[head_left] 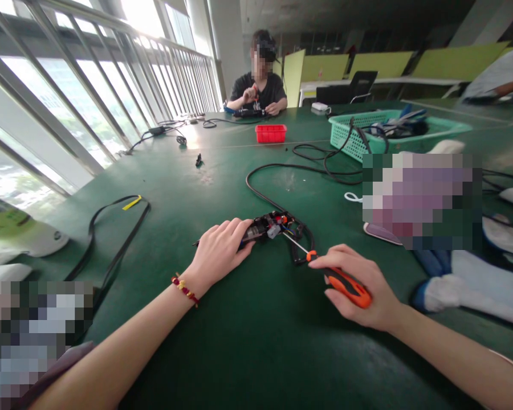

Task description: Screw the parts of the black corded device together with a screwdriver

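On the green table lies a black corded power tool [259, 228], its inside showing at the right end with wires, red parts and a grey piece. My left hand [223, 246] is closed over its dark body from above and holds it on the table. In my right hand [363, 285] is an orange and black screwdriver [348, 287], gripped by the handle. The thin shaft points up and left, and its tip reaches the opened end of the tool. Whether the tip sits on a screw is too small to tell. A black cord loops beside the opened end.
A red bin [271, 134] and a green basket [354, 139] of tools stand farther back. Black cable [277, 165] runs toward the basket. White-and-blue gloves [474, 279] lie at right, a black strap [94, 219] at left. Across the table, a person [259, 80] handles another tool.
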A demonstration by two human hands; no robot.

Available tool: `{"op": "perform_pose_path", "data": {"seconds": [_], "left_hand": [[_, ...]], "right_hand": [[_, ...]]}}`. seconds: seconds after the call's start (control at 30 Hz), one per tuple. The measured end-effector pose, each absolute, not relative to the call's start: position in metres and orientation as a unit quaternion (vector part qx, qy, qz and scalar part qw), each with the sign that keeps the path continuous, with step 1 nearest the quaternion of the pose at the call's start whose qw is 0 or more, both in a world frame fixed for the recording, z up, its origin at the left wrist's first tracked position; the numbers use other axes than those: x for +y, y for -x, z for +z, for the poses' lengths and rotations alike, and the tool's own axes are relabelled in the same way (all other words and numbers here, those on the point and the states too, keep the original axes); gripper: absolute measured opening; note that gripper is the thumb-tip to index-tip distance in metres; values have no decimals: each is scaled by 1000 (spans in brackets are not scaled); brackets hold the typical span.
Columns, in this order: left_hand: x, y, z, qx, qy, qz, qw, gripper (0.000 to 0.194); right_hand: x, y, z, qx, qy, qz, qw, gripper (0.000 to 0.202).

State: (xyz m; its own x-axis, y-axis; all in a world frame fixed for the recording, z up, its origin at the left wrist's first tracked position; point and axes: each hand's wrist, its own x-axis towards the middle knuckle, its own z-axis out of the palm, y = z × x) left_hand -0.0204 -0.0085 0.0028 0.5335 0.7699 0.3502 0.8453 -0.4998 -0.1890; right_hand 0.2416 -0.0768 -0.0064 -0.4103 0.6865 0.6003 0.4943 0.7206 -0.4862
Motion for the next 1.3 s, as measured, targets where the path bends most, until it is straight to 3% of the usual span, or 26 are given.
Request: {"op": "perform_pose_path", "data": {"seconds": [0.1, 0.23, 0.53, 0.77, 1.07, 1.3], "left_hand": [[-10, 20, 6, -517, 834, -98, 167, 35], [-10, 26, 14, -602, 783, -83, 135, 36], [2, 90, 48, -771, 635, 16, 44, 39], [0, 123, 67, -828, 546, -19, 128, 40], [3, 120, 50, -782, 601, 5, 166, 31], [-3, 125, 71, -773, 599, -32, 206, 34]], "right_hand": [[-73, -237, -7, -886, 330, 136, 296, 28], [-71, -235, -8, -900, 319, 163, 247, 24], [-72, -235, -7, -901, 329, 179, 217, 26], [-72, -234, -10, -900, 330, 187, 216, 31], [-71, -236, -12, -898, 330, 199, 213, 32], [-73, -234, -9, -897, 339, 190, 210, 31]]}}
